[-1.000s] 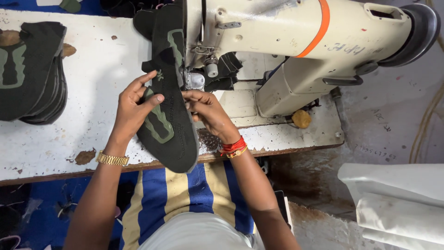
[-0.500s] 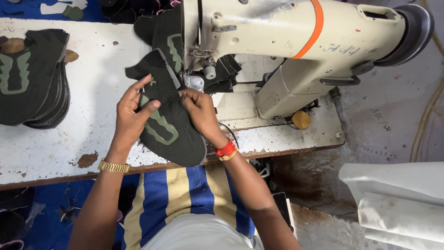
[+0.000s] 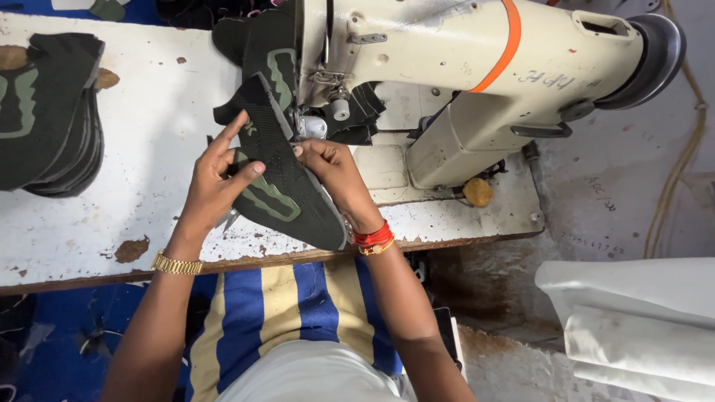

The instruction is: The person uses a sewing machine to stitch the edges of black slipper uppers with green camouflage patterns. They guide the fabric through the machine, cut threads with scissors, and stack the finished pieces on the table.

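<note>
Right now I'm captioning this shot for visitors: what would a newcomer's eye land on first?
The cream sewing machine with its orange band fills the top of the view. Under its needle end, the left hand and right hand press a black fabric piece with green trim on the chipped white table. A stack of similar pieces lies far left.

Both hands press a black shoe upper (image 3: 287, 186) at the sewing machine (image 3: 447, 67): left hand (image 3: 216, 186) at nine o'clock, right hand (image 3: 335, 175) at three.
</note>
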